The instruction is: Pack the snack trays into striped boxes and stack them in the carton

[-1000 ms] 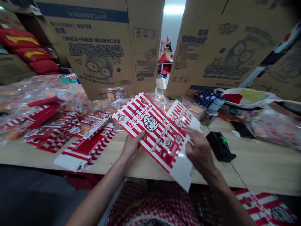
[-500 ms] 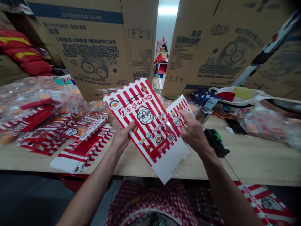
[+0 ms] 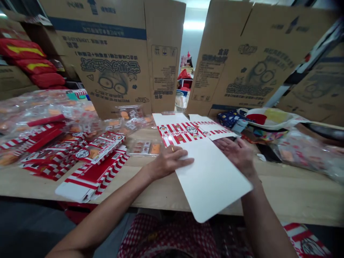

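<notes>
A flat carton blank (image 3: 212, 175) lies on the wooden table (image 3: 295, 193), plain white side up, its near corner hanging over the front edge. Its far panels (image 3: 185, 130) are folded up and show red and white stripes with a cartoon face. My left hand (image 3: 169, 162) rests flat on the blank's left edge, fingers stretched out. My right hand (image 3: 238, 154) presses flat on the blank's right side near the fold, fingers spread.
Striped flat cartons (image 3: 91, 172) and clear snack packs (image 3: 40, 111) crowd the table's left. A small clear pack (image 3: 145, 147) lies beside my left hand. Big cardboard boxes (image 3: 118, 61) stand along the back. Bags and a bowl (image 3: 268, 116) sit at right.
The carton blank was held up with its striped side facing me; it now lies on the table white side up. Both hands have let go and press flat on it.
</notes>
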Tool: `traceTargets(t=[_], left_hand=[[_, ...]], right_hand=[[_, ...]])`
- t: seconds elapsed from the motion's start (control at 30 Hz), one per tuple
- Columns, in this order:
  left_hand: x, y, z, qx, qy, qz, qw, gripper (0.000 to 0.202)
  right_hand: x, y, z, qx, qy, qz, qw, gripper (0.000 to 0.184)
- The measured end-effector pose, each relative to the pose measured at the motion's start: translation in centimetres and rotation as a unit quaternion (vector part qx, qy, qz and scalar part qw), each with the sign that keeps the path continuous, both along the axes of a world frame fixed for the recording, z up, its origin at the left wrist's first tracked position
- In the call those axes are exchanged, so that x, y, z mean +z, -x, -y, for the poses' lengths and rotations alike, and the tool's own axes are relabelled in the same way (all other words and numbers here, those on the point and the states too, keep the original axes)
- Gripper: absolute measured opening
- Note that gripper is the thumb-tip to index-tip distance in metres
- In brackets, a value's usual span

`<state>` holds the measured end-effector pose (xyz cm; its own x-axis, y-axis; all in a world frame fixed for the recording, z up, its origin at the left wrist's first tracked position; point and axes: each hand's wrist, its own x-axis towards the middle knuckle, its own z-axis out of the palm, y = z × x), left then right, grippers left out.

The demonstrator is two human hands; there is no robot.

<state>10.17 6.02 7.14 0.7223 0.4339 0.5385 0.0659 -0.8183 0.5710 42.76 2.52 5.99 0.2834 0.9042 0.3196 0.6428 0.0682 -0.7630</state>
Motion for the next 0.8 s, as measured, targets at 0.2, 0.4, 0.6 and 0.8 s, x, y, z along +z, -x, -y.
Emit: traceTargets(t=[0.2, 0.4, 0.6, 0.8], left_hand=[[-9.4, 2.6, -1.0, 0.020, -0.017, -0.178, 0.984, 0.031], [-12.4, 6.6, 0.1, 0.066, 0.054, -0.185, 0.979, 0.064], [-12.3, 4.4, -0.5, 0.328, 0.104, -0.085, 0.935, 0.020], [-14.1, 0.3, -2.0, 0.341, 0.140, -0.141, 0.919, 0.011]], right_hand=[[-6.1, 0.6, 2.3, 0.021, 0.192, -0.304, 0.933, 0.036], [-10.3, 4.4, 2.5, -0.029, 0.174, -0.152, 0.972, 0.036], [-11.8, 11.5, 1.8, 0.081, 0.071, -0.031, 0.994, 0.037], [-14.9, 15.4, 1.8, 0.098, 0.050, -0.041, 0.993, 0.037]])
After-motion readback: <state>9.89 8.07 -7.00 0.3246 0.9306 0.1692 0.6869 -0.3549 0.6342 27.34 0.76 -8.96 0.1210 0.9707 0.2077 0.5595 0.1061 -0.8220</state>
